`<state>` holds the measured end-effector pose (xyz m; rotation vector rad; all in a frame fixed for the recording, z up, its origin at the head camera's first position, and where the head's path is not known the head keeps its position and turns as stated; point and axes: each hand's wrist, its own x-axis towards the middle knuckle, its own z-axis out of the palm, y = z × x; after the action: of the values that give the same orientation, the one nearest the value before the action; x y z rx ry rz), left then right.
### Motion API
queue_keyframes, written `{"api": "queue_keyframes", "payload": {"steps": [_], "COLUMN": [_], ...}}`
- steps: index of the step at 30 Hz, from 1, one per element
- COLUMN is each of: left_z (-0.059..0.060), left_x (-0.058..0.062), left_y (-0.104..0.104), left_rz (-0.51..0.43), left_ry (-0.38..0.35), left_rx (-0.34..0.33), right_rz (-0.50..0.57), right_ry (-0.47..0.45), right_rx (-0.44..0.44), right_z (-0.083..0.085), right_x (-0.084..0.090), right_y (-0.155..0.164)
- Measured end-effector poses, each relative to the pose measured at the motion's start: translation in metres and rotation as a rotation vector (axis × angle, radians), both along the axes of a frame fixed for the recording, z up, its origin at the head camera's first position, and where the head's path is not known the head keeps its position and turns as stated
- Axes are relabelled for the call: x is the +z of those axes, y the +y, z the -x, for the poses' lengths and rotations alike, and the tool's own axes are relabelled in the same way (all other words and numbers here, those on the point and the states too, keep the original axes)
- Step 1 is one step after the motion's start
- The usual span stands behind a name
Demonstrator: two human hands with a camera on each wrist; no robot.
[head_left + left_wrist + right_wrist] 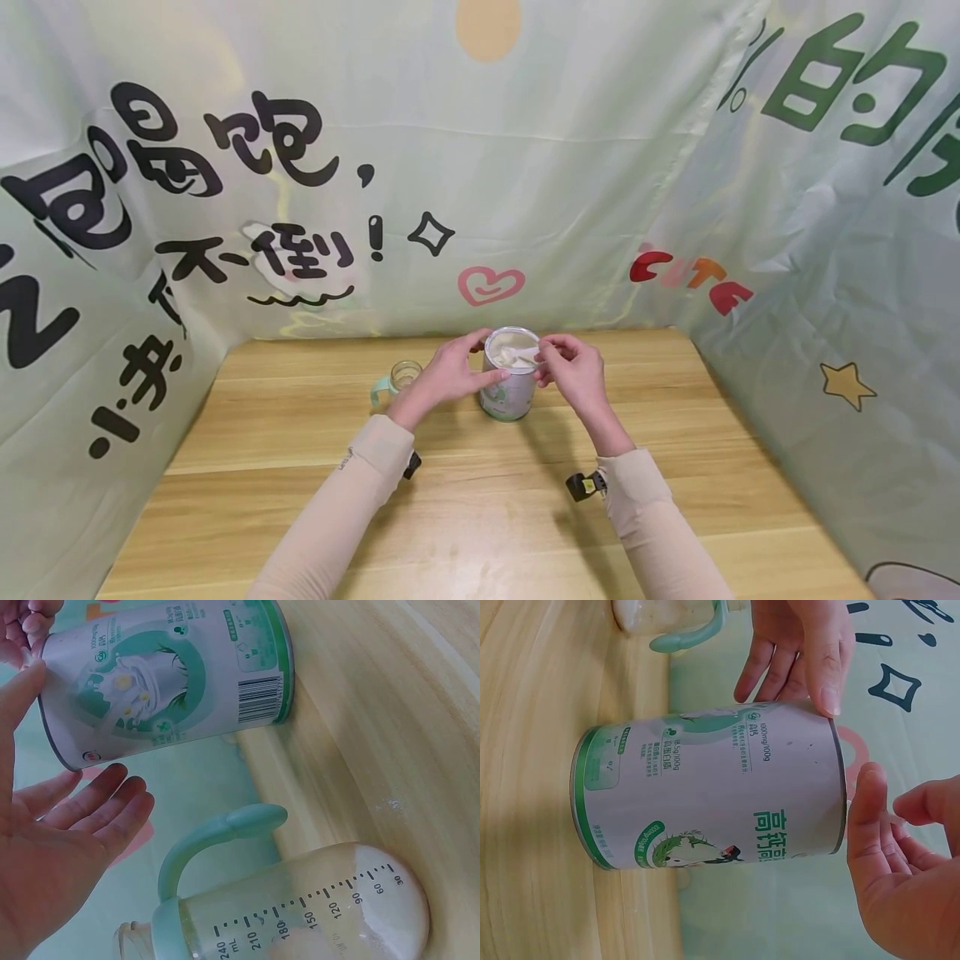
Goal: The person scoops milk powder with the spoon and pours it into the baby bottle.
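A milk powder can [507, 402] stands upright on the table, its top uncovered and pale powder [507, 353] showing inside. My left hand [447, 372] steadies it from the left, thumb at the near side of the rim and fingers round the far side. At the opposite side of the rim, my right hand [576, 372] pinches the thin pale handle of a scoop [529, 359], whose head dips into the can's mouth. Behind my left wrist stands an uncapped feeding bottle [262, 915] with a mint-green handle [214, 834], volume marks and white powder at its bottom.
The wooden table [465, 517] carries both containers near its back edge. Fabric walls [420, 75] with printed characters close in the back and both sides. A small spill of white powder [390, 804] lies on the wood close to the bottle.
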<state>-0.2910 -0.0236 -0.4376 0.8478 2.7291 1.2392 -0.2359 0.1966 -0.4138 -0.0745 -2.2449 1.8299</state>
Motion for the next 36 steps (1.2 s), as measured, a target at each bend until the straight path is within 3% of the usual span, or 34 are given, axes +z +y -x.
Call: {"api": "queue_keyframes", "payload": {"steps": [23,36], "left_z": [-0.0006,-0.0010], "left_x": [0.0003,0.0012], "left_y": [0.0009,0.0012], "left_rz": [0.001,0.004], "left_ry": [0.001,0.016], "left_rx": [-0.006,0.002], "right_rz": [0.085,0.096], "right_ry": [-0.052,-0.026], "right_rx": [-0.041,-0.040], "right_z": [-0.0018,-0.0031], "right_x": [-0.0019,0.0037], "right_y": [0.0046,0.0055]}}
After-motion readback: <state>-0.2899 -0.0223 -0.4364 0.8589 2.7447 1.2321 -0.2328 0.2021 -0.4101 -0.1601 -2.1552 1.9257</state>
